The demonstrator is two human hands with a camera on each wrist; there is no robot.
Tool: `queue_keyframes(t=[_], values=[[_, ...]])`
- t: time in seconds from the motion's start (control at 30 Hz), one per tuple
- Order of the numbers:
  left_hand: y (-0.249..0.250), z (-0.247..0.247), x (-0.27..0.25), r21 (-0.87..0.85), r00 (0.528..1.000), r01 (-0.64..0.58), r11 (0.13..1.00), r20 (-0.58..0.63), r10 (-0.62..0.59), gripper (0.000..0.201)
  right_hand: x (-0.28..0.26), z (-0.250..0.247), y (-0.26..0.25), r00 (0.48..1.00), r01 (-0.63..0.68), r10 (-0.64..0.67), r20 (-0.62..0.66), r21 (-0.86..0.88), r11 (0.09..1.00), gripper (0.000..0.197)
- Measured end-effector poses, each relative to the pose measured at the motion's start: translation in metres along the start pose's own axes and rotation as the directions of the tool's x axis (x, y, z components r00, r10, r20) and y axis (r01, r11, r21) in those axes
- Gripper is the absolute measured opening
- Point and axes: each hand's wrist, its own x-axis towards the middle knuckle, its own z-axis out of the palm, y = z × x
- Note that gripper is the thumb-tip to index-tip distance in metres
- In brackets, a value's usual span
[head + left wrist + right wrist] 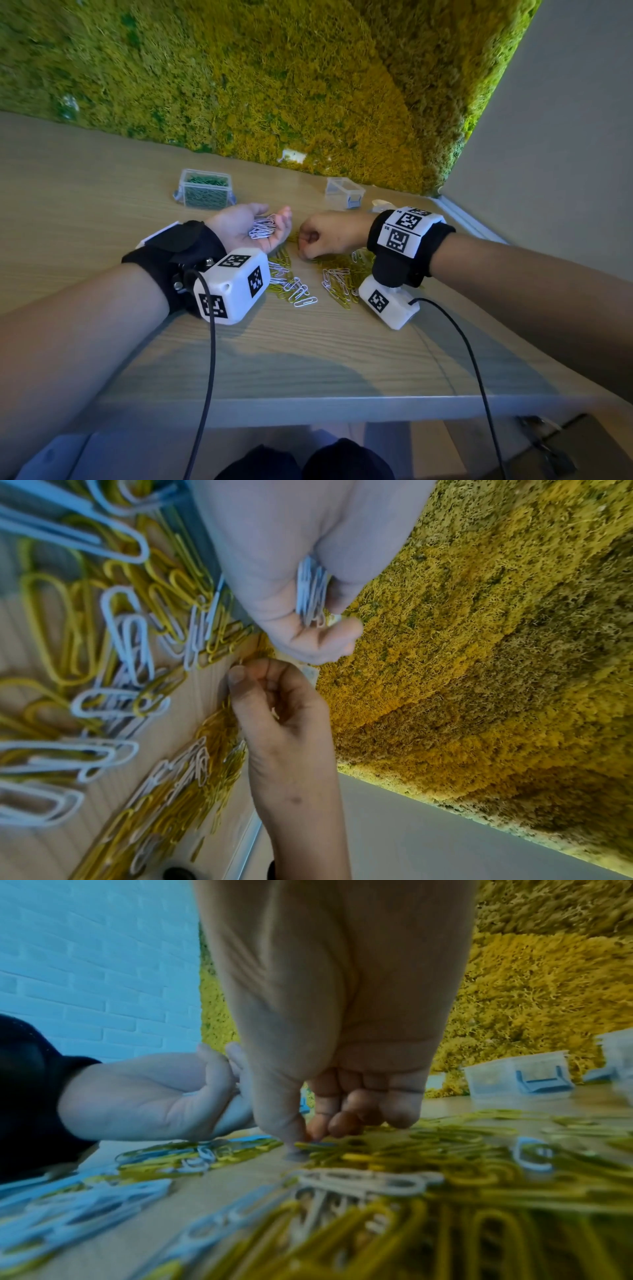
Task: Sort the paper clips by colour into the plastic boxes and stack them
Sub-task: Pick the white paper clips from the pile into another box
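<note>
left grip [251, 228] palm-up, cupped round white coated-wire paper clips [262, 229] | right grip [329, 234] curled, pinching into mixed yellow-and-white clip pile [337, 270] on pale wood surface [102, 212], cannot tell if one is caught | risk: palm tilts, bunch spills back; tangled yellow clip rides along

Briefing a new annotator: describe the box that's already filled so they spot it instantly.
Find the moss wall behind the wooden table. Of the clear plastic boxes near its foot, take the leftmost box, just beyond the left hand cupping white paper clips. It alone is packed with green paper clips.
</note>
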Motion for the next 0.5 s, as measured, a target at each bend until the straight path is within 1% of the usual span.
queue_keyframes(t=[0.03, 0.07, 0.1, 0.13, 0.17, 0.2, 0.23, 0.27, 0.3, 0.33, 0.4, 0.43, 0.47, 0.5], values=[[0.000, 0.001, 0.000, 0.022, 1.000, -0.017, 1.000, -0.014, 0.017, 0.037, -0.001, -0.002, 0.003, 1.000, -0.002, 0.001, -0.021, -0.024, 1.000, 0.013], [0.000, 0.002, -0.001, 0.041, 0.999, -0.033, 0.999, -0.026, 0.034, 0.036, -0.001, -0.005, 0.006, 0.998, -0.005, 0.003, -0.070, -0.028, 1.000, 0.014], [0.000, 0.002, -0.001, 0.056, 0.999, -0.042, 0.998, -0.031, 0.043, 0.036, -0.001, -0.008, 0.010, 0.988, -0.013, 0.013, -0.151, -0.002, 1.000, 0.017], [0.000, 0.001, -0.001, 0.068, 0.999, -0.042, 0.997, -0.028, 0.044, 0.035, -0.001, -0.012, 0.012, 0.967, -0.018, 0.036, -0.254, 0.072, 0.997, 0.018], [0.000, 0.000, -0.001, 0.080, 0.999, -0.033, 0.996, -0.022, 0.035, 0.036, -0.003, -0.017, 0.013, 0.940, -0.007, 0.080, -0.332, 0.218, 0.976, 0.020], [-0.001, 0.000, -0.001, 0.095, 1.000, -0.017, 0.995, -0.010, 0.018, 0.037, -0.006, -0.022, 0.013, 0.930, 0.023, 0.131, -0.344, 0.409, 0.912, 0.022], [-0.002, -0.001, 0.000, 0.111, 1.000, -0.001, 0.994, 0.004, 0.000, 0.039, -0.009, -0.026, 0.013, 0.940, 0.053, 0.153, -0.304, 0.575, 0.817, 0.024], [-0.003, 0.000, -0.001, 0.122, 1.000, 0.009, 0.993, 0.016, -0.011, 0.041, -0.013, -0.029, 0.012, 0.958, 0.056, 0.152, -0.243, 0.678, 0.733, 0.026], [-0.004, 0.001, -0.001, 0.122, 1.000, 0.013, 0.992, 0.022, -0.016, 0.041, -0.016, -0.031, 0.013, 0.969, 0.030, 0.152, -0.198, 0.698, 0.715, 0.026], [-0.005, 0.001, -0.001, 0.110, 1.000, 0.020, 0.994, 0.020, -0.022, 0.039, -0.018, -0.032, 0.016, 0.971, -0.017, 0.167, -0.174, 0.642, 0.766, 0.024], [-0.004, 0.001, -0.001, 0.070, 0.999, 0.049, 0.996, 0.018, -0.051, 0.032, -0.025, -0.033, 0.029, 0.965, -0.169, 0.231, -0.121, 0.380, 0.909, 0.020], [-0.004, 0.001, 0.000, 0.052, 0.997, 0.072, 0.996, 0.031, -0.073, 0.030, -0.027, -0.031, 0.038, 0.959, -0.253, 0.276, -0.061, 0.253, 0.934, 0.020], [-0.003, 0.000, 0.001, 0.036, 0.995, 0.090, 0.995, 0.049, -0.091, 0.030, -0.029, -0.028, 0.046, 0.949, -0.312, 0.315, 0.010, 0.171, 0.935, 0.022], [-0.003, -0.001, 0.002, 0.026, 0.993, 0.099, 0.995, 0.064, -0.101, 0.033, -0.031, -0.022, 0.052, 0.938, -0.345, 0.338, 0.072, 0.142, 0.928, 0.026]])
